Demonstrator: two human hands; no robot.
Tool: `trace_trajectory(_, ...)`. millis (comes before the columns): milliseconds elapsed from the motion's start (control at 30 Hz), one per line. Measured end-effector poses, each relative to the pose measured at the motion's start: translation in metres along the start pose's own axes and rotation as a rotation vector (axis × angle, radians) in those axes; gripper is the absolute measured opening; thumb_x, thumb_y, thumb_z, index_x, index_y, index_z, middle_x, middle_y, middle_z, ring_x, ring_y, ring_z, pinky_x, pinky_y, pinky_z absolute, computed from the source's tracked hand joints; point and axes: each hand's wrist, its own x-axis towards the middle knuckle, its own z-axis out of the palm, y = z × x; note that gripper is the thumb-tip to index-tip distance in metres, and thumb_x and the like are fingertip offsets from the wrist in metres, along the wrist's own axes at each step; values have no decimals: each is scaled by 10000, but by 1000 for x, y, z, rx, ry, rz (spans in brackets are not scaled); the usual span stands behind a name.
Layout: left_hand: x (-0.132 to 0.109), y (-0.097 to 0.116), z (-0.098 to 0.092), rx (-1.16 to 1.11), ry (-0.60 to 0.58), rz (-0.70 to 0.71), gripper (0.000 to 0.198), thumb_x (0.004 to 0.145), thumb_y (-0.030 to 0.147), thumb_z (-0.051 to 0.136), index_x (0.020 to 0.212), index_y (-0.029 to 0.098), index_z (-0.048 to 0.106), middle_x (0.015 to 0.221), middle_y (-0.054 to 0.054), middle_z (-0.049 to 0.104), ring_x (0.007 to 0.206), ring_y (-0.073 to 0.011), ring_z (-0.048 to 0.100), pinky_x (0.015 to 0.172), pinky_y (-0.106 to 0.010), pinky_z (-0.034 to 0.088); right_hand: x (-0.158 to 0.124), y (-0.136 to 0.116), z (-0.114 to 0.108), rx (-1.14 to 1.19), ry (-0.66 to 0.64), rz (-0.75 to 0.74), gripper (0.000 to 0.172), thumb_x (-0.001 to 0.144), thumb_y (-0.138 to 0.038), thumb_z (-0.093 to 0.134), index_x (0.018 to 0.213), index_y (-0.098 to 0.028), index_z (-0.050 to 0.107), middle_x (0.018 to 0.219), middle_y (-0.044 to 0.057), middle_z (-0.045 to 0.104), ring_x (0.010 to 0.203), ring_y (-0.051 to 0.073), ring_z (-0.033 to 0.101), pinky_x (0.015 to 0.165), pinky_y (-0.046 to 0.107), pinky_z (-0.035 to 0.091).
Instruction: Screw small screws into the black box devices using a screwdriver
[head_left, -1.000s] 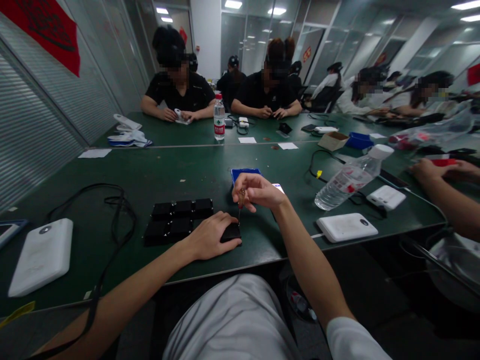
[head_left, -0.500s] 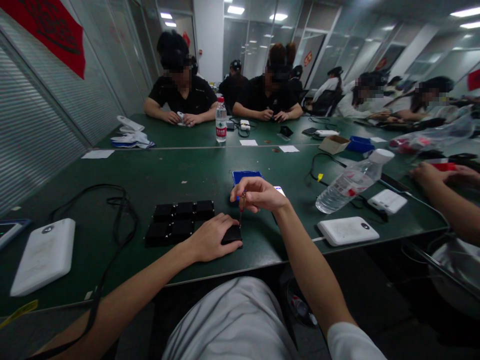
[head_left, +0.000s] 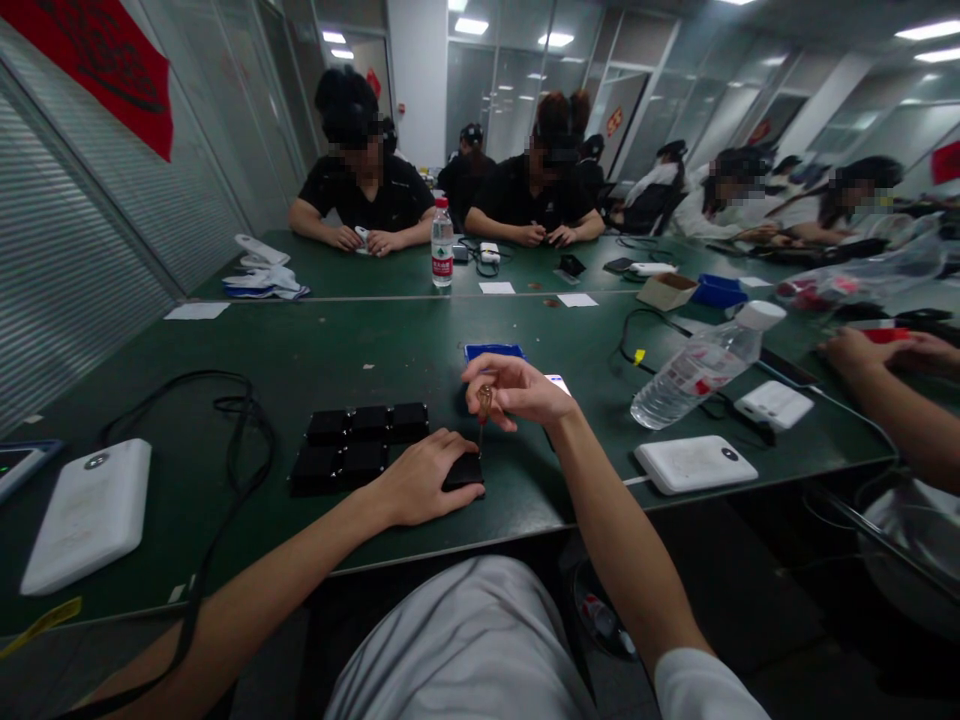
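Observation:
My left hand (head_left: 427, 482) lies over the right end of a black panel of raised square blocks (head_left: 364, 445). Its thumb and fingers grip the near-right block (head_left: 463, 472) and hold it down on the table. Small shiny spots, maybe screws, show at the corners of the blocks. Above that block, my right hand (head_left: 525, 390) pinches a small screwdriver (head_left: 484, 405) with a translucent amber handle. Its thin shaft points down at the block's far-right corner, close to my left fingers; whether the tip touches a screw cannot be made out. A blue tray (head_left: 495, 352) sits partly hidden behind my right hand.
Right of my arm lie a tilted water bottle (head_left: 701, 365) and a white power bank (head_left: 696, 464). Another white power bank (head_left: 88, 515) and a black cable (head_left: 244, 420) are at left. Co-workers sit across the green table (head_left: 300, 345); a neighbour's hands (head_left: 877, 350) are at right.
The fingers of my right hand have shifted slightly round the screwdriver handle, showing more of it. My left hand stays in place on the block.

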Motion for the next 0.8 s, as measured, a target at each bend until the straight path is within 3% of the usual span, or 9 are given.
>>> trace_trajectory(100, 0, 0, 0, -6, -3, -3, 363, 899, 349, 734, 1186, 160, 618, 1145, -115, 682, 1089, -290, 644, 998, -430, 529, -1, 0, 0, -26, 4, 34, 412, 942, -349, 730, 1298, -163, 641, 1010, 68, 746, 583, 79, 680, 427, 144, 488)
trace_trajectory(367, 1, 1, 0, -6, -6, 6, 357, 904, 360, 722, 1187, 167, 621, 1132, -115, 689, 1079, -297, 635, 989, -451, 530, -1, 5, -8, -60, 56, 38, 249, 906, -296, 773, 1111, -161, 736, 949, 49, 729, 515, 20, 538, 399, 114, 345)
trace_trajectory(567, 0, 1, 0, -4, -4, 5, 380, 911, 371, 716, 1202, 152, 609, 1134, -117, 681, 1079, -290, 637, 997, -442, 530, -3, 8, -16, -81, 13, 4, 231, 851, -249, 819, 1035, -167, 708, 924, 35, 689, 684, 88, 655, 443, 123, 363)
trace_trajectory(800, 0, -1, 1, -1, 4, 12, 369, 920, 377, 704, 1202, 165, 597, 1128, -106, 678, 1066, -285, 643, 986, -441, 535, -1, 2, -11, -132, 27, -57, 269, 758, -226, 891, 908, -150, 681, 921, 19, 679, 751, 92, 642, 610, 169, 515)
